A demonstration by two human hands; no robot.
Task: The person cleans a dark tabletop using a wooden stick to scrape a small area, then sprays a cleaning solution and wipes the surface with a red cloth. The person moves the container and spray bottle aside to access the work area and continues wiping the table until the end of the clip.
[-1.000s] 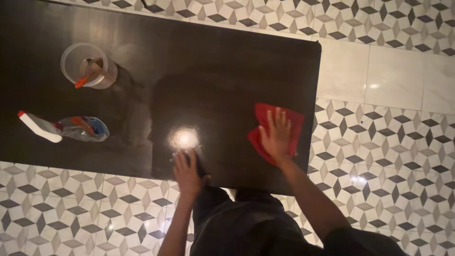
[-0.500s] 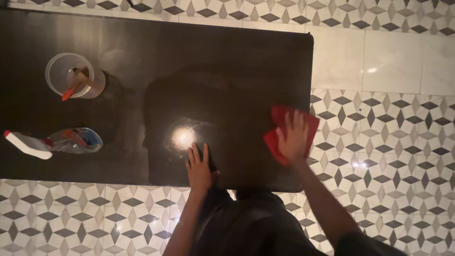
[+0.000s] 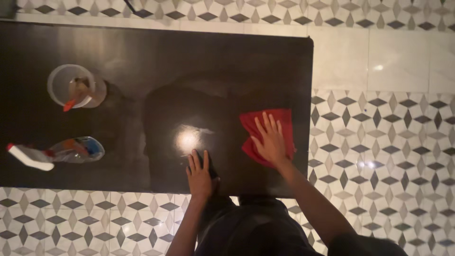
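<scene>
Red cloth (image 3: 258, 129) lies flat on the dark table (image 3: 142, 57) near its right end, and my right hand (image 3: 271, 142) presses down on it with fingers spread. My left hand (image 3: 199, 176) rests flat on the bare tabletop by the near edge, fingers close together. Far to the left lie a spray bottle (image 3: 57, 152) on its side and a clear plastic cup (image 3: 71, 85).

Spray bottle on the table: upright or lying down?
Lying down. The spray bottle rests on its side on the dark table, white nozzle end pointing left, beside the upright clear cup.
</scene>
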